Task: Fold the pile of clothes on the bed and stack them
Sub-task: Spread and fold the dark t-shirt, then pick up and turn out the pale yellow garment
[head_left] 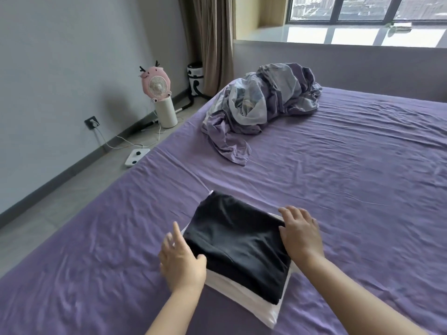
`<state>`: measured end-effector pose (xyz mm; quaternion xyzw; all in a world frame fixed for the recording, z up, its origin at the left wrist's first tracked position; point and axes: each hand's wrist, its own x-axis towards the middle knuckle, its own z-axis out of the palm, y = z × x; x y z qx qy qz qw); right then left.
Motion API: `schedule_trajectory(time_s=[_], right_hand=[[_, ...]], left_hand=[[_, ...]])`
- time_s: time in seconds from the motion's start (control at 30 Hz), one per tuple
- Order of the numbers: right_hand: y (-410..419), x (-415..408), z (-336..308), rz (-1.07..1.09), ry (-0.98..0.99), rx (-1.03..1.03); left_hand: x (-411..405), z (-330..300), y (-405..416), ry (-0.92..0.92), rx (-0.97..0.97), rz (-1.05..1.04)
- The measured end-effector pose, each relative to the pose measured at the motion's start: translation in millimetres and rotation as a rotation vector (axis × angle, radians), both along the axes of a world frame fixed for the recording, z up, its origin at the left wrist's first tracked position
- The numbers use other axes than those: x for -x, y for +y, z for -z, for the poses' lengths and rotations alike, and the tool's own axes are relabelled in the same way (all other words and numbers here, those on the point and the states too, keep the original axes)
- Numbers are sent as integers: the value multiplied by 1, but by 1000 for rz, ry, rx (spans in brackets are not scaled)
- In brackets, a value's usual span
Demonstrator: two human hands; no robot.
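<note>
On the wrinkled purple bed sheet (338,189), a soft, rectangular folded black garment (239,240) is stacked on a smooth white folded one (242,294) and is flanked by the left hand (180,258) and right hand (301,232), fingers loosely extended against its edges, nothing gripped.

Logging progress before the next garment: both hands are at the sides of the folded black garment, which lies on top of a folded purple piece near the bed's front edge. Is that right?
Not quite. The head view shows the folded black garment lying on a folded white piece, not a purple one. The rest holds: the left hand and right hand are at its sides, near the front edge of the bed.
</note>
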<state>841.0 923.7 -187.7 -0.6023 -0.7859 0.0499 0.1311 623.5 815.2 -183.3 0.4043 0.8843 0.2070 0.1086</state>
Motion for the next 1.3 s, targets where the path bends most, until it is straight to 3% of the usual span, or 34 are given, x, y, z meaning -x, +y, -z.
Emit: schedule_trajectory(time_s=[0.1,0.17,0.23,0.3,0.57,0.67,0.8,0.9,1.0,1.3], right_hand=[[-11,2,13,-172,-1,-125],[-23,3,20,-246,-88,30],[-35,1,26,-257,-145,187],[-44,-7,37,-242,-88,331],[-61,-33,31,-157,12,578],[-76,-63,24,-94,68,640],[-111,-127,13,32,60,718],[-146,-193,11,169,90,803],[-178,-267,11,305,93,808],[-253,-468,-8,658,188,690]], left_hand=[[-11,3,8,328,-118,340],[-23,-1,15,377,56,548],[-33,0,22,244,329,551],[-42,7,24,177,479,503],[-86,5,12,227,500,400],[-124,-6,-2,280,569,492],[-189,-12,-23,333,648,786],[-244,-12,-35,175,663,951],[-308,-18,-44,19,718,1078],[-494,-20,-80,2,656,1321]])
